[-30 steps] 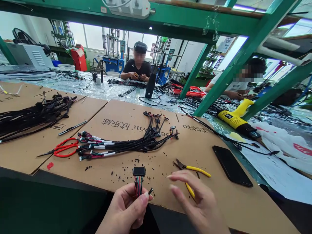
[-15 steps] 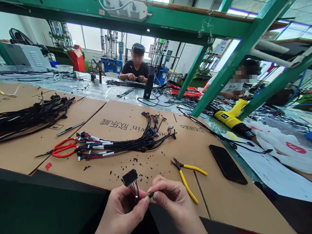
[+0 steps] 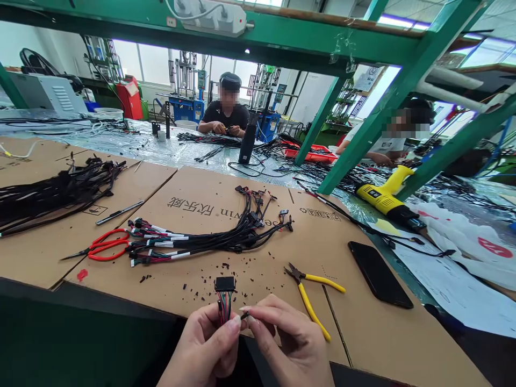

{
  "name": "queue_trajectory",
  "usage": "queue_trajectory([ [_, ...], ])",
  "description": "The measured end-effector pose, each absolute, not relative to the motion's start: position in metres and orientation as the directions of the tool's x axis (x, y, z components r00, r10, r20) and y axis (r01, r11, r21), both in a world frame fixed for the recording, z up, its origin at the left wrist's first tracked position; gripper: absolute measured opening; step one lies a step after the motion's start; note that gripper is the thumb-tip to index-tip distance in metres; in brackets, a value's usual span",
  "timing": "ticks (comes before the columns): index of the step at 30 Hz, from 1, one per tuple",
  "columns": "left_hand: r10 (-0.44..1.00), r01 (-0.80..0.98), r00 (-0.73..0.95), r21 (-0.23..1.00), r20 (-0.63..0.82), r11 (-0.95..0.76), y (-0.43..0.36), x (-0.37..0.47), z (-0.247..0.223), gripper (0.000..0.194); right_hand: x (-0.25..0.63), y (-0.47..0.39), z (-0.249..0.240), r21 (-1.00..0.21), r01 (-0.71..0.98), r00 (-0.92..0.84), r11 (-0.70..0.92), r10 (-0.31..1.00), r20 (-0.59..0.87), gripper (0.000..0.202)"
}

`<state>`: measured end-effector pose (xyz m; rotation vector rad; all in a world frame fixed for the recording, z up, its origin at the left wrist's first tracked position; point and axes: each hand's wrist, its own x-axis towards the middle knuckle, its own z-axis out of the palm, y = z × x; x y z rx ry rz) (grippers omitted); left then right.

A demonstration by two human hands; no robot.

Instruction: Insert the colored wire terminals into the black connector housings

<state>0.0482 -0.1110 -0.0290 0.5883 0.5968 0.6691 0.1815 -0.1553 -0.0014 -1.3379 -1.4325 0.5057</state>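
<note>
- The left hand pinches a small bundle of coloured wires between thumb and forefinger, low in the view and just above the near edge of the bench.
- The black connector sits at the top end of these wires, so the long axis of the piece stands almost upright, connector up and away from the palm.
- The right hand is closed in a pinch on a small dark terminal, just to the right of the wires and below the connector.
- Both hands almost touch; the right fingertips are the nearer ones to the loose end.
- The yellow-handled cutters lie on the cardboard sheet, near the right hand but apart from it.
</note>
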Motion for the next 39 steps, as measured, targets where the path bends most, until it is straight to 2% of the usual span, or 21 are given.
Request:
queue_trajectory([
  [4,0.702,-0.370,0.638,0.673,-0.317,0.640,-0.112,0.050,-0.027,0.045,0.179,-0.155,0.001,-0.906,0.368,0.222,0.208,0.927,0.303,0.015],
  [8,0.652,-0.363,0.689,0.628,-0.316,0.688,-0.111,0.049,-0.026,0.043,0.179,-0.155,0.002,-0.956,0.264,0.216,0.125,0.959,0.185,0.019],
  [16,0.564,-0.370,0.760,0.498,-0.324,0.785,-0.109,0.048,-0.022,0.036,0.185,-0.155,-0.002,-0.885,0.384,0.143,0.262,0.930,0.338,0.016],
  [26,0.559,-0.391,0.768,0.463,-0.312,0.795,-0.110,0.051,-0.023,0.036,0.182,-0.152,0.000,-0.847,0.398,0.123,0.352,0.894,0.430,0.022],
  [33,0.595,-0.408,0.744,0.498,-0.305,0.765,-0.111,0.052,-0.024,0.038,0.180,-0.153,-0.007,-0.872,0.376,0.184,0.313,0.897,0.402,0.019],
  [39,0.646,-0.396,0.681,0.570,-0.345,0.720,-0.116,0.053,-0.028,0.043,0.174,-0.150,-0.004,-0.931,0.290,0.230,0.224,0.927,0.295,0.016],
])
